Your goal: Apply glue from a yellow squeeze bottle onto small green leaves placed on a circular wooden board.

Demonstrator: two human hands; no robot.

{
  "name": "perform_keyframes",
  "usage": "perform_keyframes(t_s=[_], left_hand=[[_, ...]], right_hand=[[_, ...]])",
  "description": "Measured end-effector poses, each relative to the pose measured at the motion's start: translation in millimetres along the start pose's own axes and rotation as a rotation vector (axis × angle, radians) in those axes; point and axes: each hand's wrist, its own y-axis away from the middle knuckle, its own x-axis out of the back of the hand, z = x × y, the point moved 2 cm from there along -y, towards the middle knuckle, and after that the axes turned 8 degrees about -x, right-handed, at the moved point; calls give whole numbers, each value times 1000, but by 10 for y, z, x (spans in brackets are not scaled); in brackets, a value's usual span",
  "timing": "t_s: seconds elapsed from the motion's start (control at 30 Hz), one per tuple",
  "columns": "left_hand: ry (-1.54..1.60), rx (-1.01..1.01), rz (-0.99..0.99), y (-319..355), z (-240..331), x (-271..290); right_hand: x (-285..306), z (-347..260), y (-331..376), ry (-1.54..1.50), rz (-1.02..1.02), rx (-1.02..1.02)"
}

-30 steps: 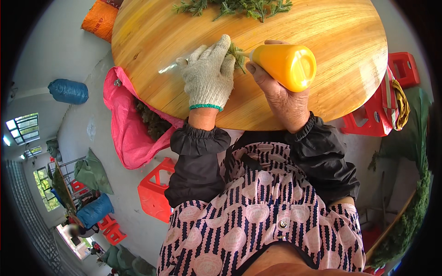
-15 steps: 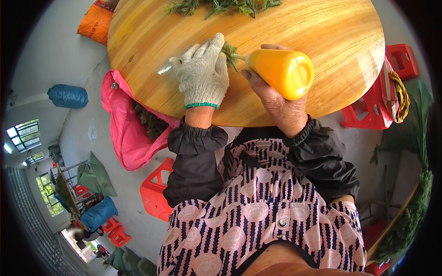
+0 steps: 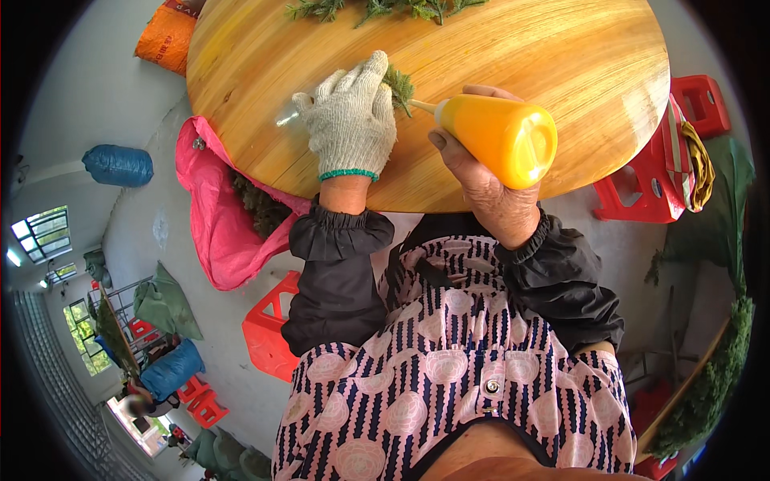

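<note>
My left hand (image 3: 350, 120), in a knitted off-white glove with a green cuff edge, is over the wooden table. A small green artificial sprig (image 3: 399, 86) sticks out from its right side; the glove hides the rest of it. My bare right hand (image 3: 489, 180) is wrapped round a yellow squeeze bottle (image 3: 505, 136), tilted with its base toward me. The thin pale nozzle points left, its tip at the sprig's lower edge. More green sprigs (image 3: 381, 10) lie at the far side of the table.
The round wooden table (image 3: 561, 72) has a curved near edge. A pink sack (image 3: 212, 232) with greenery inside hangs by its left side. Red plastic stools (image 3: 273, 325) stand nearby, others at right (image 3: 638, 192). Further off are an orange bag (image 3: 167, 38) and a blue bundle (image 3: 118, 166).
My right hand and the bottle have moved slightly right and nearer, so the nozzle tip has drawn back from the sprig's middle. My left hand has shifted a little away from me with the sprig.
</note>
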Motion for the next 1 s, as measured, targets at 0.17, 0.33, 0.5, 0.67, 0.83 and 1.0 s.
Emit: perform_keyframes(t_s=[0.17,0.33,0.5,0.67,0.83,1.0], left_hand=[[7,-56,95,-34,35,2],[-25,-58,101,-15,19,47],[-16,-54,124,1,-1,44],[124,-28,139,-50,42,-36],[79,-46,190,-32,32,121],[87,-39,187,-30,50,135]], right_hand=[[43,-26,26,-181,-18,-239],[55,-51,48,-167,-17,-188],[143,-47,105,-256,-40,-312],[219,91,152,-721,148,-499],[100,107,81,-643,106,-422],[45,63,102,-421,28,-299]])
